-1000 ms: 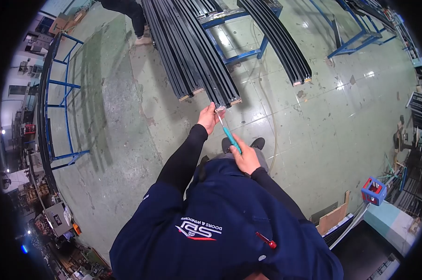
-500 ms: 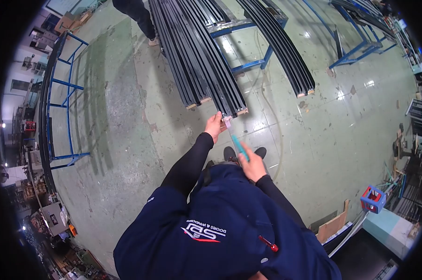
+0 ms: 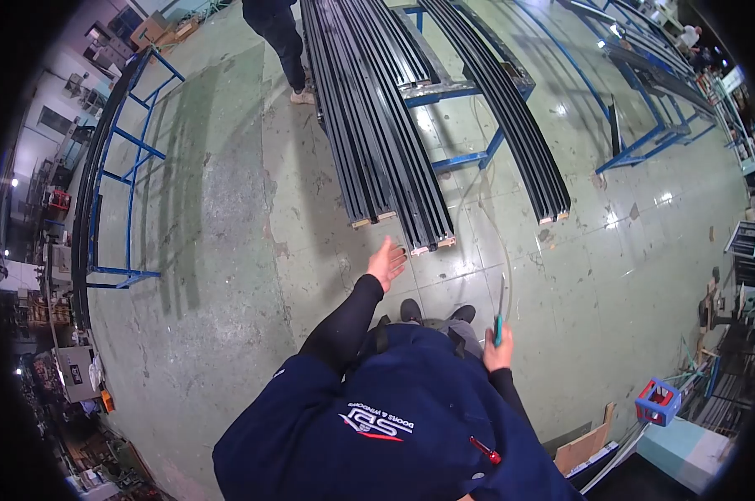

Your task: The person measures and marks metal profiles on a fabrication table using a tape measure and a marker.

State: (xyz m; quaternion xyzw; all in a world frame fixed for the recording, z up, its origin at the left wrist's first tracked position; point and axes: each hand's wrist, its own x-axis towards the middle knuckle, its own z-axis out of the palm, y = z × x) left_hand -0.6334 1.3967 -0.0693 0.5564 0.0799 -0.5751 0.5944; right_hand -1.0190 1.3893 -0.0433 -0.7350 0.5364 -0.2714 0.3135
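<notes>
Change: half a second ago the left hand (image 3: 387, 260) was on the near end of the black profile stack (image 3: 369, 125), and the teal-handled tool (image 3: 498, 317) had its tip against that end. Both have now come away from it.
Left hand: just short of the stack's near end, palm released, fingers spread, touching nothing.
Right hand (image 3: 500, 355): well back from the stack's near end and off to its right, close against the person's own chest, clenched around the tool's handle.
Tool: held nearly upright, its thin blade pointing back toward the stack, the tip well clear of it.
Stack: long black profiles lying across a blue rack (image 3: 463, 157), the cut ends overhanging toward the person.
Right of the stack: a second bundle (image 3: 511, 125) of black profiles on the same rack.
Left of the stack's far part: another person's legs (image 3: 281, 37), standing on the floor.
</notes>
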